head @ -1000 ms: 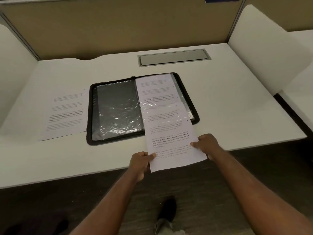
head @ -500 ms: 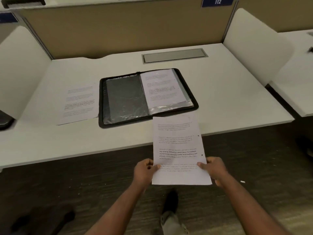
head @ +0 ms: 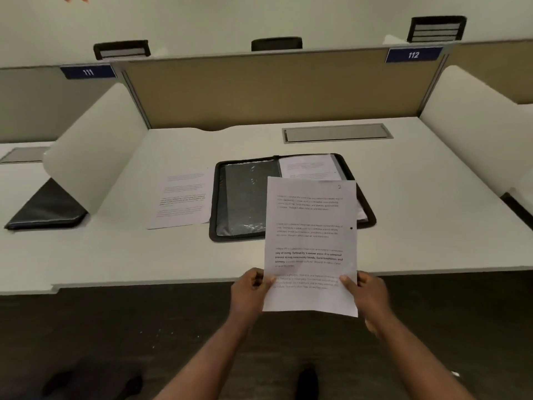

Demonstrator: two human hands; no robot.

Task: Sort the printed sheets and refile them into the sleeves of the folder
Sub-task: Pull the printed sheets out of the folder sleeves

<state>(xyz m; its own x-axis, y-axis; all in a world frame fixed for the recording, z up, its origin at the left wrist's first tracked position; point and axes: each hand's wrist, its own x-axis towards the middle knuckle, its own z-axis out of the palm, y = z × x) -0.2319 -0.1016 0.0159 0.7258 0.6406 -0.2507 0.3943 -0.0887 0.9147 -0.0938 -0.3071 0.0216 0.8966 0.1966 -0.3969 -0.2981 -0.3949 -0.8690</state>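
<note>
You are holding one printed sheet [head: 311, 243] up in front of you with both hands, lifted clear of the tabletop [head: 418, 215] and hanging over its near edge. Your left hand [head: 248, 291] pinches the sheet's lower left edge, thumb on the printed face and fingers curled behind; your right hand [head: 367, 295] pinches the lower right edge the same way. The sheet faces you upright, with four blocks of text, some lines in bold, a handwritten mark near its top right corner and a small dark dot by its right edge; the words are too small to read. Behind it the black zip folder [head: 291, 197] lies open flat around the middle of the tabletop, and the held sheet covers much of its right half from your view. The folder's left sleeve [head: 245, 197] shows dark, glossy plastic, and the right sleeve [head: 310, 167] has a printed page in it, visible above the held sheet's top edge. A loose printed sheet [head: 181, 197] lies flat on the tabletop just beside the folder's left edge. A grey cable hatch [head: 337, 133] is set flush near the far edge. Past the white divider [head: 95, 145] at the left side, a closed black folder [head: 46, 209] lies on the neighbouring desk.
</note>
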